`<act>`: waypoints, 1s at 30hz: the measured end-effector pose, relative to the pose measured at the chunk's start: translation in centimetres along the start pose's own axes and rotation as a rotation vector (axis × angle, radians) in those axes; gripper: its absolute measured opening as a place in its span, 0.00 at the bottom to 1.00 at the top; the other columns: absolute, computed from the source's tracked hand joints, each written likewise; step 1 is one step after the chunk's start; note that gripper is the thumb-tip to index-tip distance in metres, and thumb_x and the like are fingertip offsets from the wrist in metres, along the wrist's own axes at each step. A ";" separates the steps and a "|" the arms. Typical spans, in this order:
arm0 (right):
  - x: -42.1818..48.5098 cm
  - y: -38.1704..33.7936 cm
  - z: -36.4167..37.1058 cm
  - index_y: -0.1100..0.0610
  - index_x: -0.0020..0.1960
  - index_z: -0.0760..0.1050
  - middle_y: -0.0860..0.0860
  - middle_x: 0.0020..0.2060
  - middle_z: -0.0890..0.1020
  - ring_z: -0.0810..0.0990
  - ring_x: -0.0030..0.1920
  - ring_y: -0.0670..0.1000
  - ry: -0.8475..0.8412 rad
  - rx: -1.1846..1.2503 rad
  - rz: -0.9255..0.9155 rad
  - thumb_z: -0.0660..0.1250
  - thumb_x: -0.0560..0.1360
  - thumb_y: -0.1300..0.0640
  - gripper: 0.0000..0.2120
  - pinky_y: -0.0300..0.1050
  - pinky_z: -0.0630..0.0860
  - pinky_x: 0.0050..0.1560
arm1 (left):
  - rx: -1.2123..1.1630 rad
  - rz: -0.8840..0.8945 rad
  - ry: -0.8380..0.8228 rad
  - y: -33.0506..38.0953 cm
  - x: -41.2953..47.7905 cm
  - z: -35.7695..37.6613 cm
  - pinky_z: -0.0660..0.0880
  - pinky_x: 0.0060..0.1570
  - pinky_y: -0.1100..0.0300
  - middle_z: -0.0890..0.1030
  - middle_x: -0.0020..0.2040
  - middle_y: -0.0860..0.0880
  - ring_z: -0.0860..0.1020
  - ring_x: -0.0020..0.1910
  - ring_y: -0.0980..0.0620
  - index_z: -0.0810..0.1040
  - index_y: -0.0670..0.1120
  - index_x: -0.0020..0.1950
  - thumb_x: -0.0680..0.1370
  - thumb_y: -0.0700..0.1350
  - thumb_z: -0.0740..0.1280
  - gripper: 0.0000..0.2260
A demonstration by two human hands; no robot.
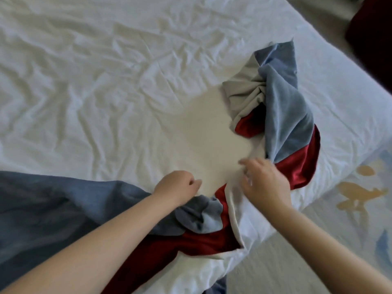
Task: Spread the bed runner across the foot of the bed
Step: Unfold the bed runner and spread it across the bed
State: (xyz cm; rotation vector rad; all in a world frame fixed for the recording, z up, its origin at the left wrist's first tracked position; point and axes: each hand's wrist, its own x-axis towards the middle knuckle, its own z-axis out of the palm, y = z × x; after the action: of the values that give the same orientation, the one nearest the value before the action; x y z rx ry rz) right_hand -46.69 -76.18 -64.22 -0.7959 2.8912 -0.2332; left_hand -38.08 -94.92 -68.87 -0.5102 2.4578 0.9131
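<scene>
Left grip (178, 185) curled over bed (106, 81) (rumpled).

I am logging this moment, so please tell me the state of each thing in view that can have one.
bed runner: bunched and twisted, not spread.
white sheet: wrinkled.
left hand: fingers curled, next to the runner; grip unclear.
right hand: blurred, at the runner's edge; grip unclear.

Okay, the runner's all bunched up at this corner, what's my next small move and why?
Probably reach your right hand to the twisted far end of the bed runner and draw it out flat along the bed's edge. That end lies bunched and curled on the white sheet, while your left hand is beside the nearer gathered part.
</scene>
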 end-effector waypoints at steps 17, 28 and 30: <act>23.0 14.8 -2.1 0.51 0.75 0.48 0.58 0.65 0.72 0.70 0.64 0.61 -0.155 -0.074 0.118 0.71 0.70 0.53 0.43 0.58 0.71 0.58 | -0.470 -0.267 0.457 17.9 20.8 -2.7 0.71 0.56 0.53 0.77 0.61 0.43 0.75 0.61 0.42 0.71 0.44 0.66 0.74 0.59 0.66 0.26; 25.0 17.7 -1.1 0.56 0.40 0.66 0.50 0.33 0.74 0.72 0.33 0.53 -0.064 0.242 -0.031 0.63 0.67 0.64 0.07 0.45 0.63 0.27 | -0.543 -0.572 0.512 17.5 25.9 -3.3 0.76 0.53 0.50 0.80 0.55 0.44 0.78 0.54 0.42 0.74 0.45 0.55 0.64 0.59 0.75 0.27; 25.8 16.6 -1.9 0.57 0.42 0.67 0.50 0.35 0.75 0.73 0.35 0.53 -0.058 0.292 -0.029 0.63 0.68 0.65 0.07 0.45 0.64 0.29 | -0.498 -0.496 0.590 17.0 25.9 -5.2 0.76 0.44 0.53 0.82 0.47 0.47 0.80 0.47 0.43 0.77 0.48 0.46 0.66 0.54 0.75 0.16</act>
State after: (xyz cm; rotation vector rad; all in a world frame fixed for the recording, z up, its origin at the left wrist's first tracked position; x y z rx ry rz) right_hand -77.20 -75.18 -67.70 -0.7760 2.7051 -0.6074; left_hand -69.17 -91.01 -70.71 -1.6818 2.3546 1.2791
